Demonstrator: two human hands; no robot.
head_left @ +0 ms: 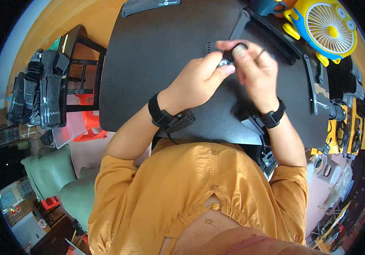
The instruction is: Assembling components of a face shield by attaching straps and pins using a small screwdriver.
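Above the dark table, my left hand (pixel 196 80) is closed, with thumb and forefinger pinched on a small black strap (pixel 227 56). A whitish patch shows on the strap by my left thumb. My right hand (pixel 257 70) meets it from the other side, its thumb and fingers curled round the strap's black upper part. Some of those fingers are blurred, and the hands hide most of the strap. A black band with a small box sits on each of my wrists. Just beyond my hands, a grey-black strap (pixel 240 24) lies on the table.
The black table (pixel 148 51) carries a long black strip (pixel 276 36), a yellow and blue fan (pixel 332 32) and a dark mug (pixel 267 6) at the far right. Another strap (pixel 309 83) lies near the right edge. Stacked black straps (pixel 31 91) rest at the left beside a black stool (pixel 80 61).
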